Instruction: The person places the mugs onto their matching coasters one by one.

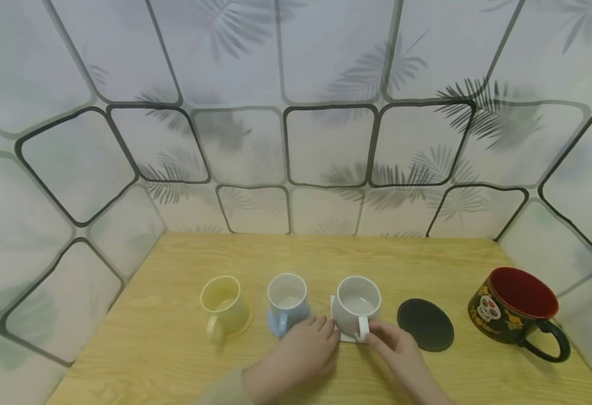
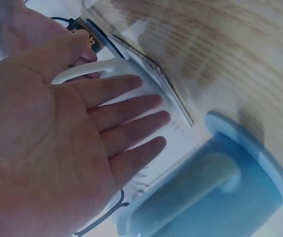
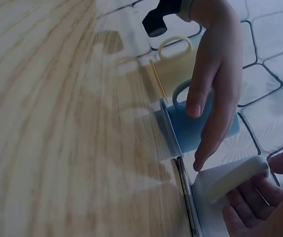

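A white mug (image 1: 345, 319) stands upright on a white square coaster (image 1: 347, 338), its handle toward me. My right hand (image 1: 401, 350) pinches that handle with thumb and fingers; in the right wrist view, fingers pass behind the handle. On the mug's left side is my left hand (image 1: 307, 347), its fingers straight and close to the mug wall; the left wrist view shows the palm (image 2: 57, 133) with nothing held. Just left of that hand, a light blue mug (image 1: 288, 301) sits on a round blue coaster (image 1: 272, 324), partly hidden by the hand.
Farther left, a yellow mug (image 1: 232, 316) stands on a yellow coaster (image 1: 249, 319). A round black coaster (image 1: 426, 325) lies right of the white mug. Beyond it is a large black skull-patterned mug (image 1: 499, 318) with a red inside. A patterned wall covering (image 1: 326, 146) rises behind the wooden table (image 1: 174, 292).
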A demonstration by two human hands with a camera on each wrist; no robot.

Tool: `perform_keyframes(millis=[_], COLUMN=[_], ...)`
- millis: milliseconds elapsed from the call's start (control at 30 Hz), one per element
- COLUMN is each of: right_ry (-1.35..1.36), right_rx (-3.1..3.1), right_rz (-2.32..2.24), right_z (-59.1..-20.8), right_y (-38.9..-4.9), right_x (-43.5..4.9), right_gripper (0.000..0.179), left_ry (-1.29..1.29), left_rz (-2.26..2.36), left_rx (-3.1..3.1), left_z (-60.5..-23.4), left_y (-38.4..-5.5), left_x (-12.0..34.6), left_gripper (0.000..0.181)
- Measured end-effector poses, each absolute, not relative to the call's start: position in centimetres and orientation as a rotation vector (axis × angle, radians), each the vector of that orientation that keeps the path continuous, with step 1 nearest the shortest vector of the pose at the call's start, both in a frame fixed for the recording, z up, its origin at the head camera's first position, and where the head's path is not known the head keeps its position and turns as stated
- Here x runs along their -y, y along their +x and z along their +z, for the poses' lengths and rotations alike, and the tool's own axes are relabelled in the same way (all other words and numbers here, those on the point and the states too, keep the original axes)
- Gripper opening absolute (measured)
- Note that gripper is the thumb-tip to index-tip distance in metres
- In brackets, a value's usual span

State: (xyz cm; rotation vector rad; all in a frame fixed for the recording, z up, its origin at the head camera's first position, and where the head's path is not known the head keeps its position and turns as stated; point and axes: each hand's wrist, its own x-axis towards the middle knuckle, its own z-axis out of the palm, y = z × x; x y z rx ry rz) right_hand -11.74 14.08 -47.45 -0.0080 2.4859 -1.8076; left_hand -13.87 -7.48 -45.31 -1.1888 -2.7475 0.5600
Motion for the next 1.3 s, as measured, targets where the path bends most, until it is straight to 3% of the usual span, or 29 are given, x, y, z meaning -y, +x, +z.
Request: perform_keyframes(millis=[567,1300], right_ry=[-0.030,-0.048], right_rx=[-2.408,-2.422], right_rz=[-1.843,-1.865], right_z=[-46.5,-45.5], right_y=[-12.0,-12.4], right_x=[-16.3,-17.9], right_gripper=[0.030,0.033], left_ry=[-1.288,-1.298], left_rz=[0.501,0.449], left_rx=[2.535,2.407], left_z=[-42.8,-40.6], left_y=[-14.0,-13.3], left_x=[8.8,7.6], left_gripper=[0.047,0.056])
